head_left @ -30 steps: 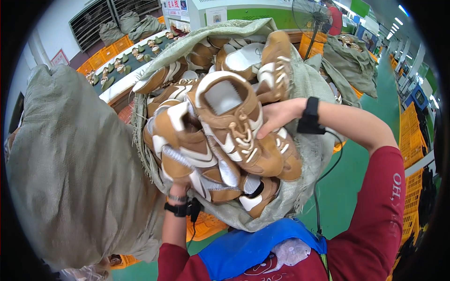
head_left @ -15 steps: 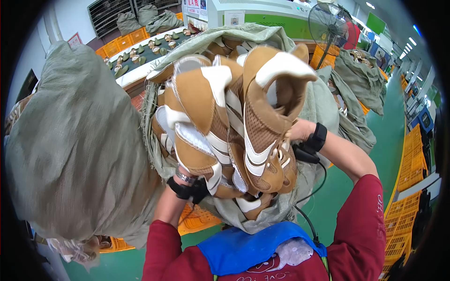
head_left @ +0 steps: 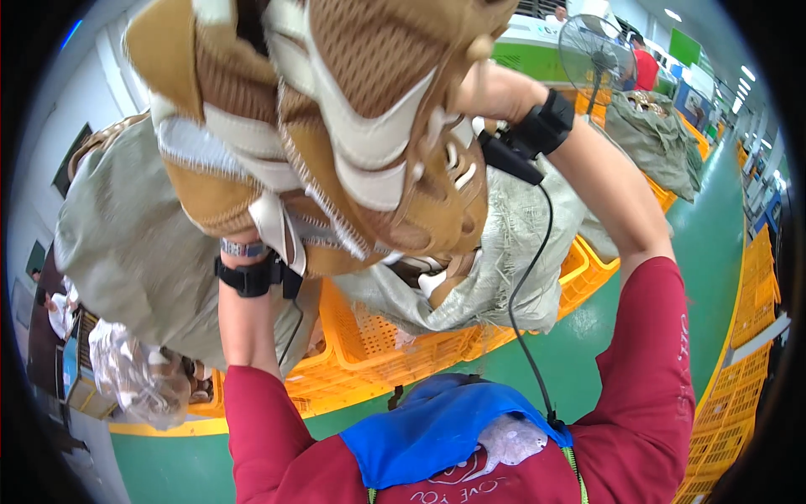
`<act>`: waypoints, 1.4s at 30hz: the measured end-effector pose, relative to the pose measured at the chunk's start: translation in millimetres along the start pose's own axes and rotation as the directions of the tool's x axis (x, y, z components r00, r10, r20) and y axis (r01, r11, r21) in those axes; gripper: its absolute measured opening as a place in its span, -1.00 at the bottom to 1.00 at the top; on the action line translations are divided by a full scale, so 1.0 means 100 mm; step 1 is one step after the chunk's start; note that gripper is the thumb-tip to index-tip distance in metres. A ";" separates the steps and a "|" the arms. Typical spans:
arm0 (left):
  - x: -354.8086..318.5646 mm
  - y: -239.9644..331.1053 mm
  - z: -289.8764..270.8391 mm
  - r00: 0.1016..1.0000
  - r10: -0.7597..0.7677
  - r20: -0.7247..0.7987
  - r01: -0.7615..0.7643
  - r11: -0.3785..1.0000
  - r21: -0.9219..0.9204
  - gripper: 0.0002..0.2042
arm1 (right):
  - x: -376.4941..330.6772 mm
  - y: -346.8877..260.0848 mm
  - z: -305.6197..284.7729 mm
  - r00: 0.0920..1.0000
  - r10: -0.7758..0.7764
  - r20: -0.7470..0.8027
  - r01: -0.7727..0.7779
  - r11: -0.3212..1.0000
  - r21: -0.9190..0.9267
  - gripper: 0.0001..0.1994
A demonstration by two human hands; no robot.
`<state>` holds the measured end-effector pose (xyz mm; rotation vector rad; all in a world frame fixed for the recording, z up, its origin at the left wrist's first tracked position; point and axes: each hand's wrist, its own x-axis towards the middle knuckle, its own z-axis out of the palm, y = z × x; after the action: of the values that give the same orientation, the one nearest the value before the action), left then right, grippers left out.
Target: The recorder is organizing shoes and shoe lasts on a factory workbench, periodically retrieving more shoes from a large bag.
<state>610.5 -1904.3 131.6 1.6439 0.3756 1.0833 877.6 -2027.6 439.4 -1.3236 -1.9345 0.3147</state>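
A bundle of brown and white shoe uppers [head_left: 361, 109] is lifted high in front of me, between both hands. My right hand [head_left: 501, 92] is closed on the bundle's right side, its fingertips partly hidden and blurred. Under the left side reaches my left hand, hidden by the uppers; its wrist [head_left: 242, 244] shows below them. Beneath the bundle stands an open pale woven sack [head_left: 520, 252] with more uppers [head_left: 449, 281] inside. Each wrist wears a black strap, with a black cable running from it.
A large full grey-green sack [head_left: 143, 227] stands at the left. Orange crates [head_left: 369, 336] sit under the sacks, and others [head_left: 751, 294] line the right. A clear plastic bag [head_left: 138, 370] lies lower left. Further back are a standing fan [head_left: 596, 55] and a person in red [head_left: 645, 67].
Both hands have raised the bundle of shoe uppers up out of the sack, nearer to the camera and toward the left. The view has shifted, so more orange crates show below.
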 end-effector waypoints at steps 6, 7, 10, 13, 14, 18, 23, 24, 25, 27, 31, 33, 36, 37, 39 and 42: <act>-0.63 0.62 0.24 0.992 0.095 -0.081 -0.082 0.986 0.143 -0.59 | -0.19 -0.38 0.50 0.897 -0.139 0.421 0.056 0.977 0.205 -0.51; -0.70 0.73 0.27 0.989 0.111 -0.095 -0.093 0.981 0.172 -0.59 | -0.22 -0.47 0.63 0.860 -0.127 0.494 0.042 0.983 0.180 -0.51; -0.91 1.05 0.31 0.985 0.147 -0.095 -0.120 0.962 0.243 -0.60 | -0.39 -0.52 1.29 0.818 -0.457 0.349 0.184 0.783 0.595 -0.42; -1.14 1.30 0.29 0.985 0.156 -0.076 -0.127 0.948 0.292 -0.60 | -0.53 -0.69 1.80 0.738 -0.612 0.284 0.307 0.679 0.666 -0.32; -1.25 1.37 0.25 0.984 0.157 -0.081 -0.125 0.942 0.310 -0.60 | -0.58 -0.81 1.92 0.732 -0.603 0.318 0.263 0.680 0.684 -0.33; -1.71 1.65 -0.03 0.980 0.172 -0.099 -0.124 0.920 0.371 -0.60 | -0.63 -1.36 2.45 0.695 -0.597 0.400 0.216 0.705 0.676 -0.45; -2.28 1.99 -0.70 0.975 0.201 -0.098 -0.137 0.884 0.447 -0.60 | -0.45 -2.24 3.21 0.628 -0.614 0.477 0.274 0.749 0.604 -0.46; -2.41 2.05 -0.87 0.974 0.205 -0.097 -0.138 0.876 0.463 -0.60 | -0.39 -2.45 3.41 0.618 -0.622 0.480 0.305 0.753 0.583 -0.48; -2.53 2.10 -1.05 0.975 0.206 -0.088 -0.141 0.869 0.474 -0.61 | -0.31 -2.61 3.66 0.604 -0.645 0.468 0.301 0.728 0.615 -0.48; -2.77 2.25 -1.46 0.977 0.205 -0.059 -0.150 0.855 0.496 -0.61 | -0.16 -3.01 4.23 0.563 -0.719 0.406 0.333 0.648 0.685 -0.47; -3.14 2.55 -2.23 0.976 0.207 -0.073 -0.134 0.826 0.547 -0.61 | 0.23 -3.84 5.52 0.471 -0.829 0.301 0.319 0.478 0.819 -0.39; -3.38 2.69 -2.69 0.972 0.197 -0.128 -0.084 0.802 0.592 -0.61 | 0.40 -4.19 6.03 0.438 -0.857 0.271 0.235 0.401 0.885 -0.39; -3.99 2.93 -3.49 0.946 0.165 -0.280 0.073 0.732 0.677 -0.61 | 0.71 -4.59 6.73 0.317 -0.909 0.270 0.145 0.328 0.934 -0.39; -4.13 2.96 -3.74 0.925 0.173 -0.339 0.127 0.699 0.703 -0.61 | 0.84 -4.60 6.98 0.323 -0.898 0.299 0.118 0.352 0.929 -0.35; -4.46 3.05 -4.26 0.879 0.172 -0.444 0.249 0.630 0.736 -0.61 | 1.10 -4.70 7.37 0.233 -0.870 0.434 -0.006 0.445 0.896 -0.43; -4.67 3.04 -5.01 0.811 0.195 -0.551 0.387 0.528 0.756 -0.62 | 1.57 -4.94 8.17 0.075 -0.917 0.391 -0.207 0.369 0.906 -0.28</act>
<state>-123.1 -2047.2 189.6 2.0249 1.6441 1.4131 -63.8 -1936.0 237.4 0.5978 -2.3389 1.8907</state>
